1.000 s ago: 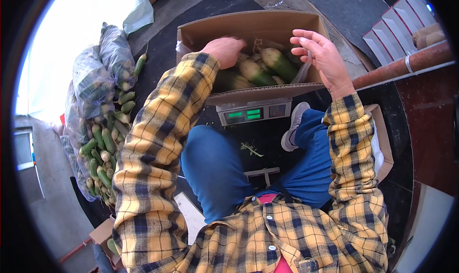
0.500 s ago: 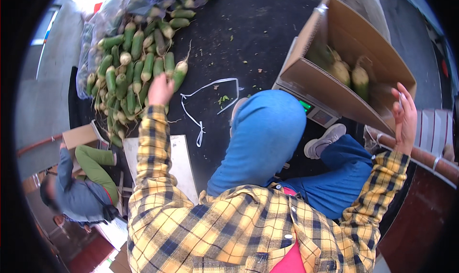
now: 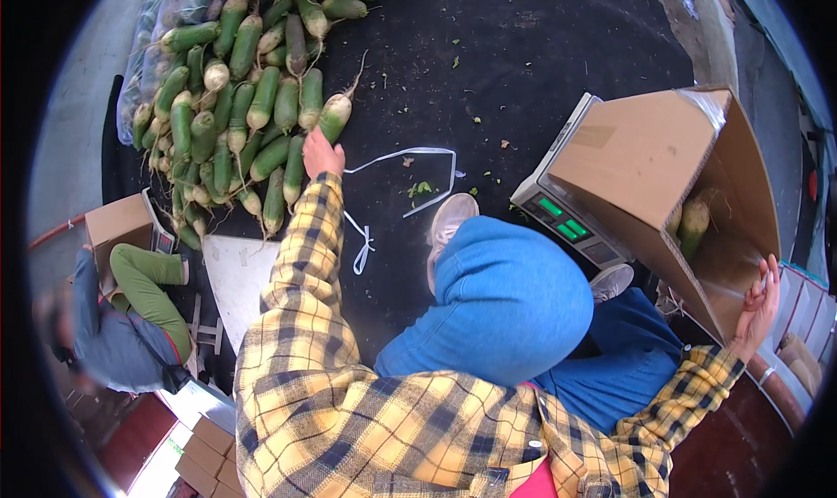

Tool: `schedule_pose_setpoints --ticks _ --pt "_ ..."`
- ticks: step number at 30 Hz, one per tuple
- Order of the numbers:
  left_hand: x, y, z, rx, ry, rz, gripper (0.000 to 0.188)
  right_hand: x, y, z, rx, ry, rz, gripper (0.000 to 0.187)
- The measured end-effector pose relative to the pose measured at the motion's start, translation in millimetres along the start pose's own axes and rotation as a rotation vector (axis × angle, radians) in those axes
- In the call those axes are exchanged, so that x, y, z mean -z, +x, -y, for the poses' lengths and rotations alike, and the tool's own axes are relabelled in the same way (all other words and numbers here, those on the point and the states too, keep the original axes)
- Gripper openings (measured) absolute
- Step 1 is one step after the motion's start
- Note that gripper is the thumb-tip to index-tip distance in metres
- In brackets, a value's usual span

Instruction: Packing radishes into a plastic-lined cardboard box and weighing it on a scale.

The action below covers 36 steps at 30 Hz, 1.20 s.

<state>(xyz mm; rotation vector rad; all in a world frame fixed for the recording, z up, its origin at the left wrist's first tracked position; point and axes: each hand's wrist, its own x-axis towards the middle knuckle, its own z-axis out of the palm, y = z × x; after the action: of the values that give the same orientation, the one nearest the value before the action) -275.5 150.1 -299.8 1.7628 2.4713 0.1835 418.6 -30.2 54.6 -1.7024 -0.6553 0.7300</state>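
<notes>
Far left, a large heap of green radishes (image 3: 227, 119) with white ends lies on dark ground cloth. My left hand (image 3: 323, 156) is closed on the lower end of a green radish (image 3: 335, 117) at the heap's right edge; its long root points away from me. On the right, a cardboard box (image 3: 623, 153) rests on a digital scale (image 3: 567, 214) with lit green digits, its mouth turned toward the right. Inside are green radishes (image 3: 695, 223), partly hidden by the box wall. My right hand (image 3: 758, 310) grips the box's near right rim, fingers up along it.
White strapping (image 3: 362, 249) and leaf scraps (image 3: 420, 188) lie on the dark cloth before my bent knee. A pale board (image 3: 235, 276) is beside my left arm. At far left another person (image 3: 131, 324) sits by a second box (image 3: 122, 223). A pipe (image 3: 780, 385) runs at right.
My left hand has shifted from the heap to the radish's lower end. My right hand has gone from beside the box onto its rim, and the box's mouth now faces more rightward. The view has shifted.
</notes>
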Motion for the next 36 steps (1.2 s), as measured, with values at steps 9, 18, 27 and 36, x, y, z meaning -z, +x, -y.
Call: schedule_pose_setpoints --ticks 9,18,27,36 --pt "6.2 59.3 -38.7 0.187 -0.097 0.287 0.066 -3.3 -1.9 5.9 -0.049 -0.130 -0.034 0.045" --pt "-13.6 -49.5 -39.4 -0.395 0.087 0.480 0.092 -26.8 -5.2 9.5 -0.064 -0.145 -0.036 0.046" --pt "-25.1 -109.2 -47.5 -0.351 0.243 0.432 0.076 -18.6 -6.4 7.7 -0.058 -0.092 0.030 0.045" --pt "21.7 -137.3 -61.1 -0.087 -0.388 0.149 0.074 -9.9 -1.7 2.3 -0.052 0.011 0.087 0.041"
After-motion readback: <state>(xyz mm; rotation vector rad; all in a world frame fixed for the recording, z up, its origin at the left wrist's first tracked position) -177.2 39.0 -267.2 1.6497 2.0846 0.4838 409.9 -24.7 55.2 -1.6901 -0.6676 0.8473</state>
